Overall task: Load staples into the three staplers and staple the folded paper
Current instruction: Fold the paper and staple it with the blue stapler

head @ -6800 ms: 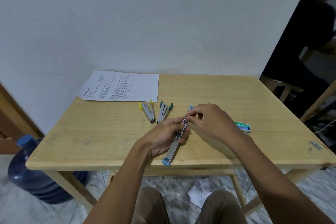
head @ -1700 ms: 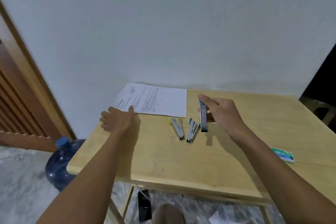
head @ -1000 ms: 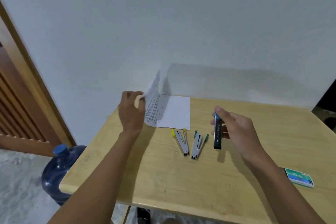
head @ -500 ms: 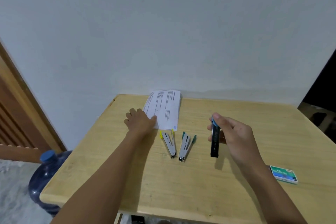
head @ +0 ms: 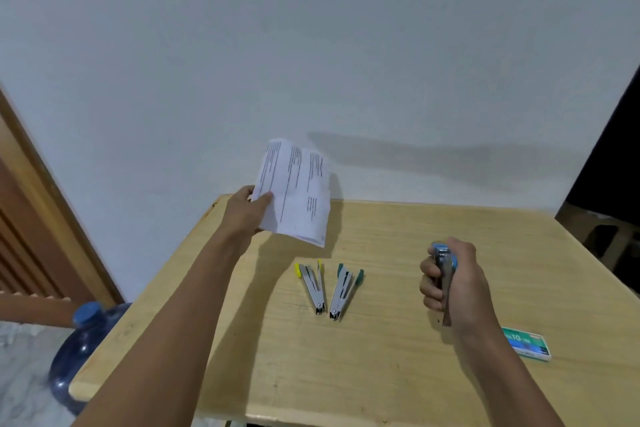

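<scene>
My left hand (head: 246, 211) pinches the left edge of a folded printed paper (head: 298, 191) and holds it up off the back left of the wooden table (head: 381, 374). Over the table's right half, my right hand (head: 453, 282) is closed around a blue-tipped metal stapler (head: 444, 263), which points toward me. A yellow-tipped stapler (head: 311, 286) and a green-tipped stapler (head: 343, 289) lie side by side on the table between my hands, both hinged apart in a V.
A green staple box (head: 526, 343) lies on the table just right of my right wrist. A blue water jug (head: 81, 340) stands on the floor at the table's left. A wooden door frame (head: 52, 204) runs along the left; the wall is right behind the table.
My left hand folded the sheet in half, pressed it flat, then lifted it off the table. My right hand turned the blue stapler in its grip and shifted right.
</scene>
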Demonstrator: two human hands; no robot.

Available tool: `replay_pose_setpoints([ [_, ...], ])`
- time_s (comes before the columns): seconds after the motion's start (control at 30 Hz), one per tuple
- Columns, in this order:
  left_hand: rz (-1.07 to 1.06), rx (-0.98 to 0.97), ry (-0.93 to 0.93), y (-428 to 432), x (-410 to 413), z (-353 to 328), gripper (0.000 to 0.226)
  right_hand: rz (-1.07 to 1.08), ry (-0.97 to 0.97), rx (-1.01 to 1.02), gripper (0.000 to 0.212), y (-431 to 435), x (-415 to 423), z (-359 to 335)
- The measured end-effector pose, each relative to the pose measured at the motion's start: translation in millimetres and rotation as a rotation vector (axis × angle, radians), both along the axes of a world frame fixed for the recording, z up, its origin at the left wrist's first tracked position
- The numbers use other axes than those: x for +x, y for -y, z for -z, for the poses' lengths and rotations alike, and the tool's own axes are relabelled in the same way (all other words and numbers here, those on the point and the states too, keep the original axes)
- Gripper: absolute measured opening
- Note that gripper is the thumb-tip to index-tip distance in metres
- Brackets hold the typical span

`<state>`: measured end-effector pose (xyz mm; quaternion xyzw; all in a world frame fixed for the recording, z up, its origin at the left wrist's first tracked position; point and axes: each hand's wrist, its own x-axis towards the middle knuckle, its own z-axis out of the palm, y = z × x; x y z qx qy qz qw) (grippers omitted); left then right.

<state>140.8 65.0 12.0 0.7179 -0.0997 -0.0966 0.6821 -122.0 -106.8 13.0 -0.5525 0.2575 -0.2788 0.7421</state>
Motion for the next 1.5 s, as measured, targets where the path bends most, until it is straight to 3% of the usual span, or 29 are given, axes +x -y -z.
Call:
replay_pose_setpoints([
  [0.17,0.197,-0.277,-0.038,-18,-56,-37,0.026,-0.024,-0.163,-0.231,0.044,-10,4,-10],
  [0.33,0.369,-0.24,-0.012,-21,-106,-39,0.026,-0.084,-0.135,-0.193,0.043,-33,3,-15],
  [0.57,0.415,-0.175,0.006,-24,-129,-38,0.035,0.059,-0.142,-0.172,0.037,-43,-13,-3],
  [0.7,0.498,-0.086,-0.11,-26,-134,-43,0.04,-0.061,-0.136,-0.218,0.037,-39,-26,-4],
  [0.83,0.444,0.03,-0.045,-26,-136,-47,0.031,-0.092,-0.121,-0.21,0.031,-36,-37,-1],
  [1.03,0.419,-0.119,-0.016,-18,-146,-42,0.034,-0.124,-0.065,-0.234,0.016,-43,-48,3],
  [1.23,0.561,-0.347,-0.281,-3,-182,-18,0.048,0.028,-0.101,-0.091,0.034,-35,-44,6],
  [1.33,0.615,-0.296,-0.202,8,-198,6,0.042,0.01,-0.132,-0.133,0.034,-38,-41,10],
  [1.5,0.529,-0.282,-0.085,22,-207,26,0.027,-0.023,-0.192,-0.177,0.026,-39,-42,23],
])
